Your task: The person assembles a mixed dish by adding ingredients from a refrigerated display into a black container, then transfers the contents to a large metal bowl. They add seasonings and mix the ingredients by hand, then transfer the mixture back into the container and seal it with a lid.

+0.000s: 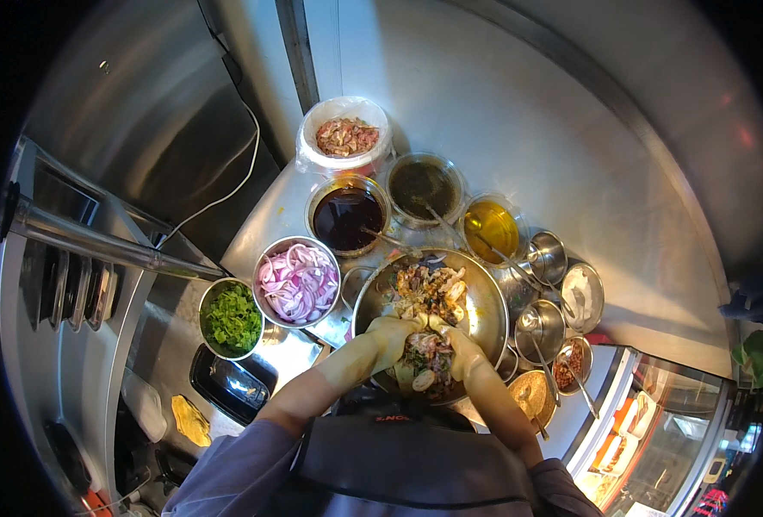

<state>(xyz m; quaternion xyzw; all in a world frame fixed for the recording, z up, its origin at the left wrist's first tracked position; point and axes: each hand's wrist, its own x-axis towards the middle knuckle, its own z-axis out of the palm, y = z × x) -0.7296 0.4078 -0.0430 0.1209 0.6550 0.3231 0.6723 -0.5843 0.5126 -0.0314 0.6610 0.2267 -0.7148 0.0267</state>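
Observation:
A wide steel pan with loop handles holds a mixture of sliced pale pieces, red onion and green herbs. Both hands are inside it, in thin translucent gloves. My left hand and my right hand cup the near portion of the mixed food between them, fingertips meeting at its far side. More of the mixed food lies against the pan's far side. Just left of the pan stands a steel bowl of sliced red onion. Chopped green herbs fill a smaller bowl beside it.
Behind the pan are tubs of dark sauce, murky liquid and yellow oil, with spoons, and a lined bucket of meat-like pieces. Several bowls stand at right, including white powder and peanuts. A black tray lies left.

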